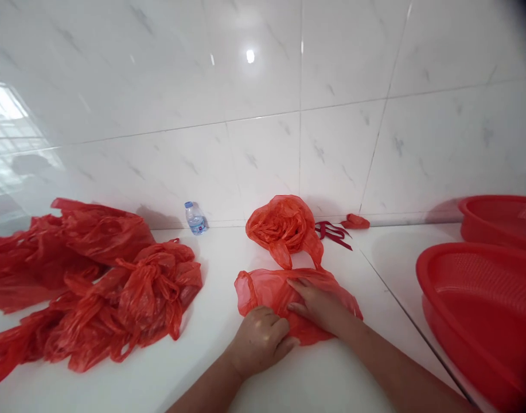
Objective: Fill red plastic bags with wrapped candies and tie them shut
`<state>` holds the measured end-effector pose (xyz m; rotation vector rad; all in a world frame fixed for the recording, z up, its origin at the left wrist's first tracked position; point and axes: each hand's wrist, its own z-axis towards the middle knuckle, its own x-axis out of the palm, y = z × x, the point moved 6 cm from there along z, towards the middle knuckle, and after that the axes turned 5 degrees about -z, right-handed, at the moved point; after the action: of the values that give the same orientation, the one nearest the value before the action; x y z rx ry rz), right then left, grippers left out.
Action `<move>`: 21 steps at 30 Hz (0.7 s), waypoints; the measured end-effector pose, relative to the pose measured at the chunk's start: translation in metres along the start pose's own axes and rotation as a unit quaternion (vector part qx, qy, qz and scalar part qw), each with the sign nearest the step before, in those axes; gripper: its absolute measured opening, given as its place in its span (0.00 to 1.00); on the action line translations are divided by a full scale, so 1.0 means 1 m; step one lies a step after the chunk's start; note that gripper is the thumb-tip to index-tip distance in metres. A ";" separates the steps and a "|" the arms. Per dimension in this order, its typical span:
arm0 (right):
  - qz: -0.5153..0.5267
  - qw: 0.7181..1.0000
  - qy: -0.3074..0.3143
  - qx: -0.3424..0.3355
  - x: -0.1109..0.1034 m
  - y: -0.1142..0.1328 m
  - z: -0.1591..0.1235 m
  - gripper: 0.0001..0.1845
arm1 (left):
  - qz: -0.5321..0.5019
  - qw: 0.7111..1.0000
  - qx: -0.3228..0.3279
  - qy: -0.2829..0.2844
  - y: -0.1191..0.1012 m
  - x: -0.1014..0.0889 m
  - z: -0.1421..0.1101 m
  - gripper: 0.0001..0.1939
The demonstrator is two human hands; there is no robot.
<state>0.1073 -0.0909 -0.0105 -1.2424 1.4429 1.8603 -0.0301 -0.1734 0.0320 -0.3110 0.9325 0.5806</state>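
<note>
A thin red plastic bag (pixel 331 282) lies spread on the white tabletop in front of me. My left hand (pixel 263 337) is closed at its lower left edge, fingers curled around the film; the fingertips are hidden beneath the knuckles. Across the bag's middle rests my right hand (pixel 314 307), palm down with the fingers apart. Just behind the bag sits a crumpled bundle of red plastic bags (pixel 282 222), two of its handle loops pointing toward me.
A big heap of red bags (pixel 155 292) covers the left side. By the wall (pixel 263 166) stand a small water bottle (pixel 197 222), dark red strips (pixel 334 234) and a small red scrap (pixel 356 221). Two red plastic baskets (pixel 437 310) occupy the right, beyond a table seam (pixel 400 301).
</note>
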 end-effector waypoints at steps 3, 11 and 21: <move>-0.028 0.999 -0.032 -0.029 -0.011 0.011 -0.005 0.29 | 0.016 0.999 -0.013 0.045 0.008 0.012 -0.003 0.23; -0.130 0.954 -0.226 -0.149 -0.022 0.050 -0.047 0.17 | 0.008 0.998 -0.051 -0.020 0.015 -0.009 -0.005 0.19; -0.100 0.941 -0.307 -0.097 -0.040 0.035 -0.074 0.16 | 0.031 0.975 -0.186 -0.121 0.044 -0.026 -0.018 0.11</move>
<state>0.1252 -0.1648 0.0386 -0.7406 0.7848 2.0307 -0.0796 -0.1551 0.0428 -0.5361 0.5968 0.8338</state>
